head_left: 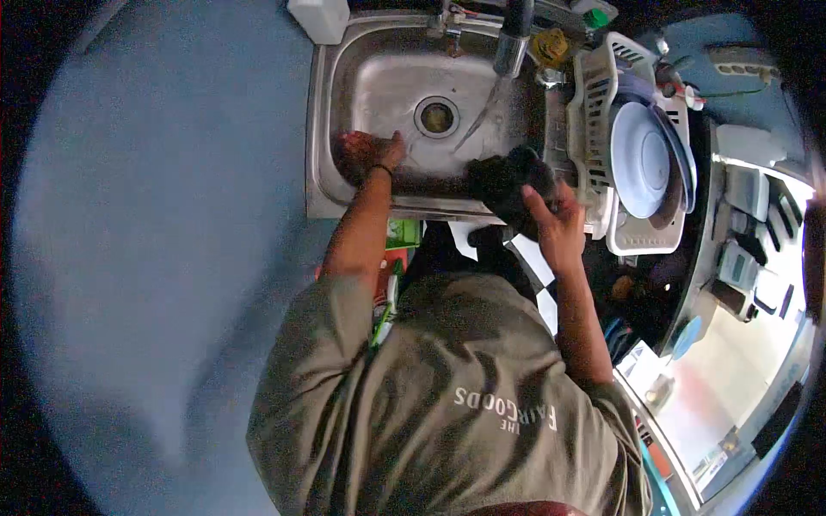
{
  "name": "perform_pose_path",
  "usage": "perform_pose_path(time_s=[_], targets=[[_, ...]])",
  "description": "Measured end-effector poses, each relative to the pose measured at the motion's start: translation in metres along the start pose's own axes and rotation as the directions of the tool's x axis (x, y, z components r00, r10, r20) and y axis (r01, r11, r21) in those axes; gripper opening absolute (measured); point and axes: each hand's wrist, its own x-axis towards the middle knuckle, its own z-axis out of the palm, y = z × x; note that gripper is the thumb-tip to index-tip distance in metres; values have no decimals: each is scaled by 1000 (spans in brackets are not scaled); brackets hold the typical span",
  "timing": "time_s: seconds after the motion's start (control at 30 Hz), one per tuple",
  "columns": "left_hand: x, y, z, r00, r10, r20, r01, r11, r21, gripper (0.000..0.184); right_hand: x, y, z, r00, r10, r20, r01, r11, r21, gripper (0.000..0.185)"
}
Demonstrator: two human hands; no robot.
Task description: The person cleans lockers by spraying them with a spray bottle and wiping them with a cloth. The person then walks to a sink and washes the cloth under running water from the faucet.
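Observation:
My left hand [372,153] is low in the left part of the steel sink [379,77], fingers apart, and nothing shows in it. A dark band is around that wrist. At the sink's front right edge, my right hand [555,215] is closed on a black, soft-looking thing [508,185], too dark to tell its exact kind. Its thumb lies over the near side of the thing. Water runs from the tap [514,52] into the basin, falling between the hands. The round drain [437,116] is visible beyond them.
To the right of the sink, a white dish rack [598,112] holds plates [639,159]. A yellow scrubber [551,47] and a green-capped item [595,17] are behind it. A white box-like object [320,19] stands at the sink's back left corner.

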Motion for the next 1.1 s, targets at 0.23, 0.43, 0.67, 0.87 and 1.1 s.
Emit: perform_pose_path(time_s=[0.23,0.43,0.67,0.87,1.1], targets=[[-28,57,53,770,546,-330,-453,832,321,88,-20,12,-7,989,141,-41,-143,988,-62,22],[-11,50,44,616,690,-379,-524,719,457,84,-25,29,-6,992,71,-102,-80,993,-83,21],[-8,27,34,693,683,-228,-577,716,392,85,-34,10,1,988,148,-42,-148,989,6,27],[-14,39,34,647,702,-299,-585,708,397,89,-32,-4,9,983,182,-26,-182,983,-18,23],[-16,36,44,793,566,-227,-394,760,517,96,-29,9,8,988,155,16,-155,988,-23,21]])
